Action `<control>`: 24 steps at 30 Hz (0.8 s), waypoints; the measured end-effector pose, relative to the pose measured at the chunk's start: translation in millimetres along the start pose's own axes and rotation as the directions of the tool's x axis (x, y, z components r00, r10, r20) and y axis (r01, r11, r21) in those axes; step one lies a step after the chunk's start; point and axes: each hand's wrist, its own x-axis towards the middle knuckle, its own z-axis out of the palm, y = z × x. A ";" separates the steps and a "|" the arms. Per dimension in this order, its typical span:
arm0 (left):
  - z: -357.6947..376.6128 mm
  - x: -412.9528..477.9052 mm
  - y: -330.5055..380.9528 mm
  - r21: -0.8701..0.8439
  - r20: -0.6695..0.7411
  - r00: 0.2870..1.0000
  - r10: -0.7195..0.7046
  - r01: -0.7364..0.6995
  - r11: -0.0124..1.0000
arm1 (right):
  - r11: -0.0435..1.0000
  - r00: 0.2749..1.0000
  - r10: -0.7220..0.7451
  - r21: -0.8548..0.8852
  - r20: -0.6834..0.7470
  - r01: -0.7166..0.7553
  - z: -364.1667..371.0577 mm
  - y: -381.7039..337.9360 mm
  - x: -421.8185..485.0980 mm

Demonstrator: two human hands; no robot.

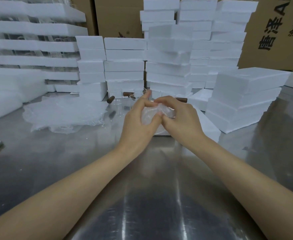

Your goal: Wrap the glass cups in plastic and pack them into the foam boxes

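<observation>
Now, left hand: raised over the middle of the table, thumb and curled fingers pinching the near-left side of the bundle; the forefinger sticks out upward, touching nothing.
right hand: fingers curled over the bundle's top and right side, thumb tip meeting the other thumb at its near edge; clamped on the wrapping.
bundle: crumpled clear film round a rounded form, held between both hands above the left end of the box; the glass inside is hard to make out.
box: white foam, lying flat on the table just behind and under the hands, largely hidden by them; I cannot tell whether it is open or lidded.
cups: bare clear glass, standing on the table beyond the hands and to their left, with dark brown handles.
plastic: loose heap of clear sheets spread on the table, just left of the cups.
stack: foam boxes piled just right of the box.
back stacks: further columns of foam boxes along the far edge, behind the cups.
racks: far left, foam slabs in layers with glassware between them.
cartons: brown cardboard behind the foam, with black print.
table: shiny steel, flecked with white crumbs.
</observation>
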 end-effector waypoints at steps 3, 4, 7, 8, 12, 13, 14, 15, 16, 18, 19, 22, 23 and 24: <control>-4.3 0.6 -0.4 0.017 0.019 0.997 0.068 -0.068 0.998 | 1.000 1.000 -0.014 0.010 0.000 0.014 -2.3 -0.7 0.3; -5.2 -0.2 0.3 0.015 0.015 0.997 0.077 -0.077 0.997 | 1.000 1.000 -0.028 -0.011 0.005 0.028 -3.2 -1.2 -0.4; -5.2 -2.6 0.8 0.040 -0.027 0.995 0.099 -0.098 0.994 | 0.977 0.994 -0.110 -0.188 -0.023 0.104 -4.1 -5.3 -4.6; -4.9 -2.6 0.9 0.043 -0.037 0.995 0.090 -0.088 0.995 | 0.966 0.991 -0.126 -0.232 -0.034 0.115 -4.2 -7.7 -6.0; -3.7 1.6 -1.2 0.017 -0.116 0.993 0.037 -0.035 0.999 | 0.918 0.984 -0.176 -0.360 0.001 0.165 -5.2 -7.9 -4.9; -3.0 1.7 -1.4 0.019 -0.131 0.991 0.030 -0.028 0.999 | 0.909 0.984 -0.180 -0.379 0.015 0.172 -5.2 -6.7 -4.4; -2.5 1.5 -1.3 0.025 -0.140 0.990 0.024 -0.021 0.999 | 0.903 0.984 -0.178 -0.393 0.025 0.173 -4.6 -5.9 -3.7; -2.1 0.9 -1.6 0.034 -0.142 0.990 0.021 -0.016 0.999 | 0.901 0.985 -0.172 -0.398 0.030 0.170 -3.3 -5.7 -3.8; -1.7 -0.2 -1.6 0.043 -0.136 0.990 0.022 -0.016 0.999 | 0.908 0.986 -0.162 -0.387 0.031 0.161 -2.0 -5.9 -4.2; -0.2 -2.7 -0.8 0.026 -0.113 0.994 0.015 -0.012 1.000 | 0.937 0.990 -0.138 -0.322 0.012 0.135 0.4 -4.4 -4.9; 0.9 -3.3 0.8 -0.013 -0.110 0.994 -0.004 0.003 1.000 | 0.957 0.993 -0.117 -0.267 -0.010 0.110 0.3 -3.1 -4.5; 5.3 -3.6 6.1 -0.114 -0.137 0.988 -0.071 0.056 0.992 | 0.998 0.992 0.006 0.064 -0.128 0.002 0.3 3.2 -0.6; 6.7 -3.4 7.3 -0.121 -0.132 0.987 -0.095 0.079 0.990 | 0.989 0.988 0.018 0.150 -0.151 0.005 2.0 2.7 -0.9; 7.9 -3.4 7.5 -0.114 -0.116 0.986 -0.117 0.104 0.988 | 0.981 0.989 0.010 0.191 -0.149 0.019 5.1 0.3 -2.9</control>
